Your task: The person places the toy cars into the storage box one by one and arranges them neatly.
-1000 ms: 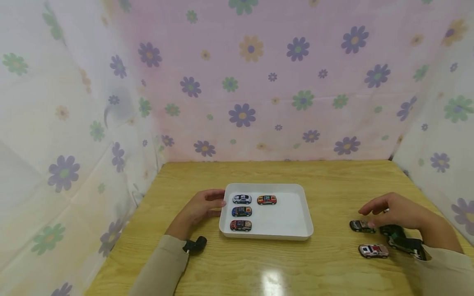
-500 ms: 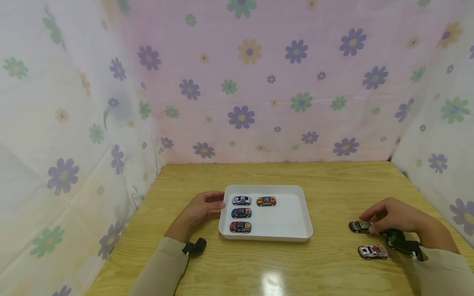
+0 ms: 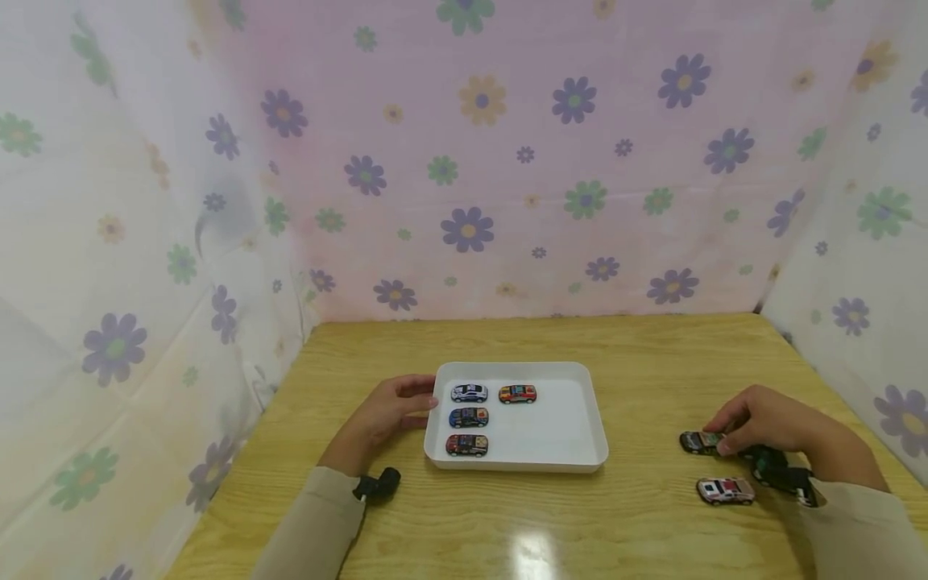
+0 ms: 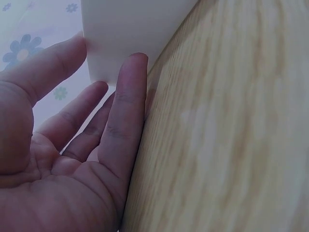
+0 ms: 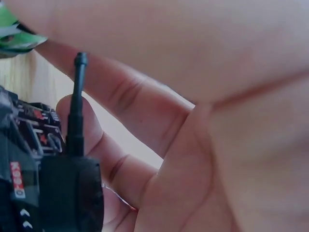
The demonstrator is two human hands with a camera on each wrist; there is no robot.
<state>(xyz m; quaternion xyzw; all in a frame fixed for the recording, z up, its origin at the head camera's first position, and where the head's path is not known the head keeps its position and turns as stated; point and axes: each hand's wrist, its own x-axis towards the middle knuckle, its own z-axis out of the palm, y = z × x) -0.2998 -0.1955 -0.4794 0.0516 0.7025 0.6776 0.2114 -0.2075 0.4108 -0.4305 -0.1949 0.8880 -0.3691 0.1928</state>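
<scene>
My right hand (image 3: 776,423) is at the table's right side, thumb and forefinger pinching the rear of a dark toy car (image 3: 696,442). A green patterned end of that car (image 5: 19,36) shows in the right wrist view. In front of it lies a white and red toy car (image 3: 725,490). My left hand (image 3: 387,411) rests on the table with fairly straight fingers, touching the left wall of a white tray (image 3: 565,466). Inside the tray are a white car (image 3: 469,393), a blue car (image 3: 468,417), a dark red car (image 3: 467,445) and an orange-red car (image 3: 518,394).
Under my right hand sits a black toy vehicle (image 5: 48,183) with an antenna-like rod, partly hidden. The wooden table (image 3: 348,532) is bounded by flowered cloth (image 3: 406,242) at the back and sides. Black wrist cameras sit at both cuffs.
My right thumb and forefinger have come down and closed on the dark car's rear. The left hand stays at the tray; the whole view has shifted slightly.
</scene>
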